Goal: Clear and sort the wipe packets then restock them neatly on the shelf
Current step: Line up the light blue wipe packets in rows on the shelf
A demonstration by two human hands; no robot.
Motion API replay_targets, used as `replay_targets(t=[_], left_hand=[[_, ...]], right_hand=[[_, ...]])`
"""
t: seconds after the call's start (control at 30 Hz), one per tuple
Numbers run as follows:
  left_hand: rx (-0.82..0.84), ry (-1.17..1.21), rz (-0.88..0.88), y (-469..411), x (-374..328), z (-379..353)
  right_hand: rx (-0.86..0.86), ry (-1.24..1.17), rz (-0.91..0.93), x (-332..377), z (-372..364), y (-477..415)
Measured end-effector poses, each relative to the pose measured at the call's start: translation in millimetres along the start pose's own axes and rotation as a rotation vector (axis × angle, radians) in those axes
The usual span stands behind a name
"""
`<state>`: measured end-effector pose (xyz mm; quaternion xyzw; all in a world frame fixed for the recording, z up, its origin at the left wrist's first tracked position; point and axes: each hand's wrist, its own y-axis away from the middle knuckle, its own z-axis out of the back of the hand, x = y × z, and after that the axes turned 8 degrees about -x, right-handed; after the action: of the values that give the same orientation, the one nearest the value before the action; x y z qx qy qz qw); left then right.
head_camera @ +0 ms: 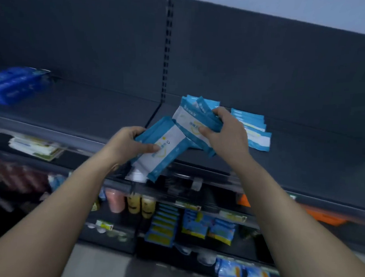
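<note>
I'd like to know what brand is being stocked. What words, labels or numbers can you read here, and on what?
None can be read.
Packet in the left hand: print blurred.
Packets in the right hand: print blurred.
Stack on the shelf: blurred.
Price tags below: too small, blurred.

- No text reads clearly anywhere in your view.
- The wipe packet (pixel 171 141) in your left hand (pixel 125 144) shows a yellow ring and blue characters, too blurred to read.
- The fanned packets (pixel 191 117) in your right hand (pixel 225 136) carry white marks on their blue top bands, illegible.
- The price tags (pixel 188 205) on the lower shelf rail (pixel 209 212) are smeared; no number can be told.
</note>
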<state>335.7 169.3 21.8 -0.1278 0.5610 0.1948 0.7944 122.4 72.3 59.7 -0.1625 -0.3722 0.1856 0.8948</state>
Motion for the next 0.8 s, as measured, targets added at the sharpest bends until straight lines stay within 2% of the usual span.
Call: replay_targets(t=[0.2, 0.3, 0.4, 0.57, 0.67, 0.73, 0.8], left_hand=[[0.180, -0.120, -0.046, -32.3, -42.7, -98.2], [0.266, -0.268, -0.100, -55.5, -65.0, -141.0], [0.352, -0.408, -0.156, -78.8, -83.5, -179.6], [0.468, -0.480, -0.171, -123.3, -94.1, -225.5], [0.483, -0.508, -0.205, -146.0, -89.4, -244.0], [0.437, -0.511, -0.248, -158.1, -83.5, -253.2], [0.369, -0.515, -0.300, -167.0, -77.0, -259.7]], right_hand=[[-0.181, 0.077, -0.053, -69.0, 54.6, -17.0], [-0.276, 0.073, -0.050, -96.5, 70.6, -30.5], [-0.302, 0.063, -0.099, -118.7, 85.7, -47.8], [-0.169, -0.110, -0.205, -157.0, 97.6, -76.4], [-0.064, -0.251, -0.309, -173.2, 103.2, -88.3], [0.090, -0.380, -0.397, -181.3, 107.1, -91.8], [0.316, -0.405, -0.411, -189.3, 107.7, -91.9]])
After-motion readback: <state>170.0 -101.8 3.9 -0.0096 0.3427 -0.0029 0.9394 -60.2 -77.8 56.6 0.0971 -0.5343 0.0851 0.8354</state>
